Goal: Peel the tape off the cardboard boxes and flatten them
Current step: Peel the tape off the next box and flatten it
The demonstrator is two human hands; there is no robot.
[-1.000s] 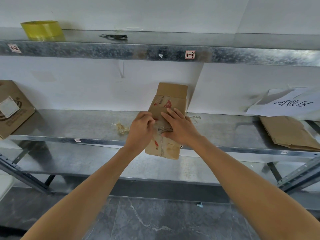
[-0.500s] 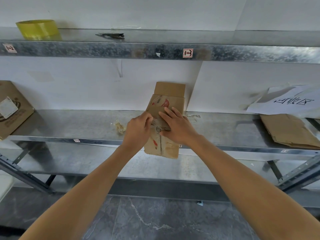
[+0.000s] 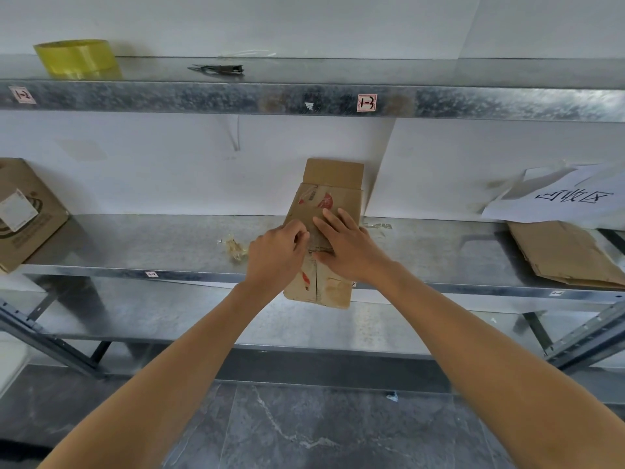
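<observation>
A small brown cardboard box (image 3: 324,204) with red print lies on the middle metal shelf (image 3: 135,245), its near end hanging over the shelf's front edge. My right hand (image 3: 345,245) lies flat on top of the box with straight fingers pressing it down. My left hand (image 3: 275,253) is at the box's left side with curled fingers pinching at the tape on the box's middle seam. The tape itself is mostly hidden under my fingers.
A crumpled wad of peeled tape (image 3: 235,247) lies left of the box. Another cardboard box (image 3: 27,214) stands at far left, flattened cardboard (image 3: 568,255) at right under a white paper sign (image 3: 568,198). A yellow tape roll (image 3: 77,59) and scissors (image 3: 220,69) sit on the top shelf.
Both hands have slid slightly farther up the box. My left hand's fingers work at the middle seam while the right hand stays pressed flat.
</observation>
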